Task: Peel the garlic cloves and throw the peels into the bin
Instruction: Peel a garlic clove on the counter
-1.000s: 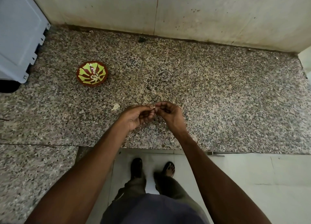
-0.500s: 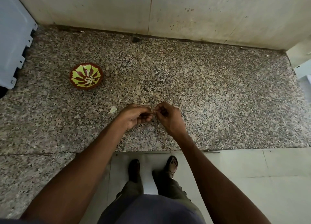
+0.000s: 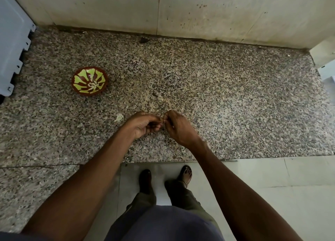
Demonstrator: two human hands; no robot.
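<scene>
Both forearms reach forward from the bottom corners of the head view and converge over the near edge of the speckled granite table (image 3: 226, 99), roughly midway along that edge. The left hand (image 3: 144, 125) is turned with its back up and to the left, fingers curled inward toward the palm, thumb and forefinger brought together at the tip. The right hand (image 3: 178, 127) faces it with its back toward the camera, wrist bent, fingers curled down and in. The fingertips of the two hands meet, and each grip is clamped on something very small between them; this would be the garlic clove (image 3: 162, 121), but only a pale sliver shows between the fingertips and its shape cannot be made out. A scrap of pale peel (image 3: 119, 117) lies on the table just to the left of the left hand, apart from it and near the front edge. A small bowl (image 3: 89, 81) with a red-brown rim and a green petal pattern sits well back toward the left end of the table, with a few pale pieces in its middle. A light blue-grey panel (image 3: 12, 47) stands at the table's far-left corner. Below the table edge are the person's two feet (image 3: 184, 173) on a pale tiled floor (image 3: 272, 195).
</scene>
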